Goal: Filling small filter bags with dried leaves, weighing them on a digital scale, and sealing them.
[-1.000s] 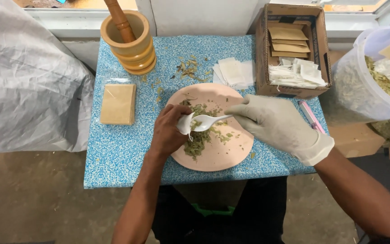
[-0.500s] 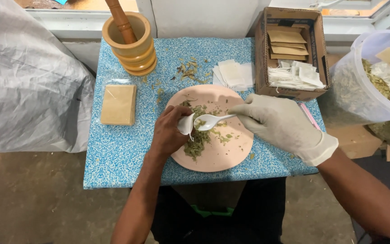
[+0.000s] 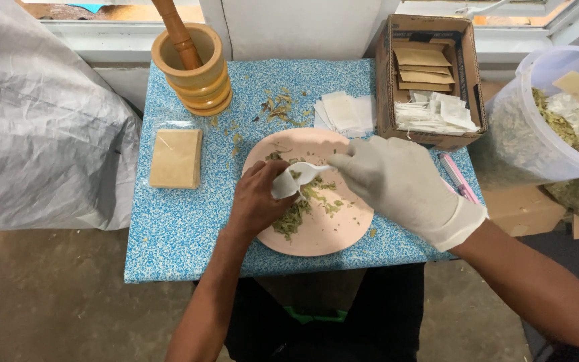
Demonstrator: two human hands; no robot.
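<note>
A pink plate [image 3: 330,231] with dried green herbs [image 3: 296,214] lies on the blue speckled table [image 3: 175,228]. My bare left hand [image 3: 256,201] holds a small white sachet [image 3: 283,184] open over the plate. My right hand [image 3: 400,184], in a white glove, holds a white plastic spoon [image 3: 306,172] whose bowl sits at the sachet's mouth with a few herb flakes on it.
A wooden mortar with its pestle [image 3: 192,64] stands at the back left. A tan packet [image 3: 176,158] lies left of the plate. Empty white sachets [image 3: 346,110], a cardboard box of envelopes [image 3: 430,80], a clear herb tub [image 3: 544,121] and a grey sack [image 3: 35,127] surround it.
The spoon's bowl has stayed at the sachet's mouth; both hands shifted only slightly over the plate.
</note>
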